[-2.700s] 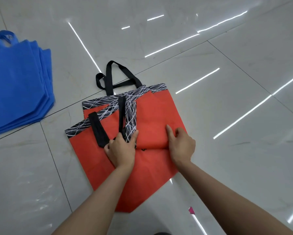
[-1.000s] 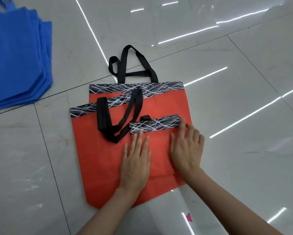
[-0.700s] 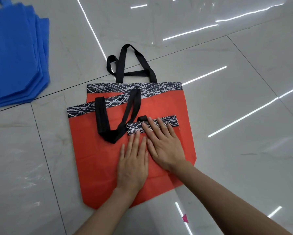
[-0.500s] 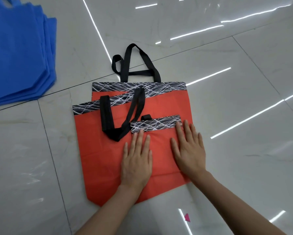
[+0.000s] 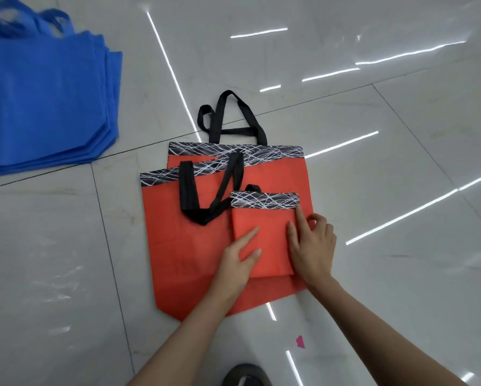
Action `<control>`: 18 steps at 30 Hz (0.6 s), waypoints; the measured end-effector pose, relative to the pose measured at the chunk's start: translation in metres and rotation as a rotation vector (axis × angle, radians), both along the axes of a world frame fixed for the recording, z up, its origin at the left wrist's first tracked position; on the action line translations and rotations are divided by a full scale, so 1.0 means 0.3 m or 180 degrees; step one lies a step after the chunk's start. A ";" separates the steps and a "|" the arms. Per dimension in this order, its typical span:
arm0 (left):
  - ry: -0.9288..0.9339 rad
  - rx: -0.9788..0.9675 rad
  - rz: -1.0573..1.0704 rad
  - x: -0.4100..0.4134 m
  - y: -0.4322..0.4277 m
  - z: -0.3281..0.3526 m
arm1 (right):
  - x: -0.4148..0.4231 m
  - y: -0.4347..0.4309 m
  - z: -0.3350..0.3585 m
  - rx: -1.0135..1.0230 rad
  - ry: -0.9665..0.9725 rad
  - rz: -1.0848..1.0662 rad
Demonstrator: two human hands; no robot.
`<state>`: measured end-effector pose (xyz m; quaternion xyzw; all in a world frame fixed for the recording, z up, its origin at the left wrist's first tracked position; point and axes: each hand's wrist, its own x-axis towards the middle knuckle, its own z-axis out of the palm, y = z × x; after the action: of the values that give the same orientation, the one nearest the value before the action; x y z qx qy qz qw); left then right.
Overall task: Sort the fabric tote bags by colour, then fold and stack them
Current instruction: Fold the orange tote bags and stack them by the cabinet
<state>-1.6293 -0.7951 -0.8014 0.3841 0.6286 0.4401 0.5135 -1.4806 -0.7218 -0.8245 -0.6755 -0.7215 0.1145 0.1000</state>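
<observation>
Glossy white floor tiles [image 5: 67, 260] bear flat orange fabric tote bags [image 5: 183, 246], mid-frame; left hand [image 5: 238, 263] presses a folded orange tote [image 5: 267, 232] atop them with straight fingers, right hand [image 5: 313, 246] touching its edge, grip unclear.

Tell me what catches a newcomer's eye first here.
The orange tote bags lying mid-floor, with a folded orange bag on top, touched by the left hand and right hand. Then the blue bag stack at far left.
</observation>
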 end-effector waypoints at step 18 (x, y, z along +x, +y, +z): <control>0.0215 0.0281 0.2130 -0.666 -0.597 0.326 | -0.828 -0.269 0.457 -0.2013 0.2907 0.2299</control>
<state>-1.8292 -0.9744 -0.7037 0.1927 0.7168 0.5980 0.3025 -1.7288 -0.8025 -0.6873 -0.2716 -0.7194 0.6219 0.1480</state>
